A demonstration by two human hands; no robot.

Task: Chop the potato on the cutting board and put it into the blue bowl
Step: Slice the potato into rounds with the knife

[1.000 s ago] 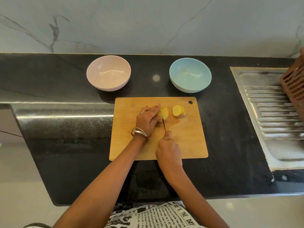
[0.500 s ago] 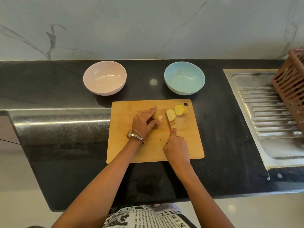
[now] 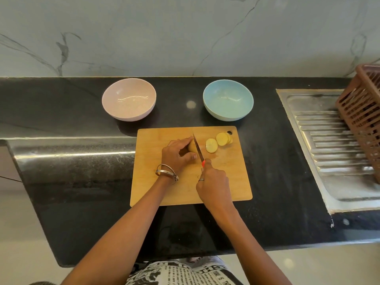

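A wooden cutting board (image 3: 226,182) lies on the black counter. My left hand (image 3: 177,155) grips the uncut part of the potato (image 3: 191,147) on it. My right hand (image 3: 213,182) holds a knife (image 3: 197,149) with a red handle, its blade set against the potato's cut face. Several round yellow slices (image 3: 218,141) lie to the right of the blade, near the board's hanging hole. The blue bowl (image 3: 227,99) stands behind the board and looks empty.
A pink bowl (image 3: 129,99) stands at the back left. A steel sink drainboard (image 3: 333,149) fills the right side, with a brown slatted basket (image 3: 364,118) on it. A marble wall rises behind the counter.
The knife has moved left, back against the potato beside my left hand's fingers. One more slice lies apart to the right. The camera view has shifted slightly.
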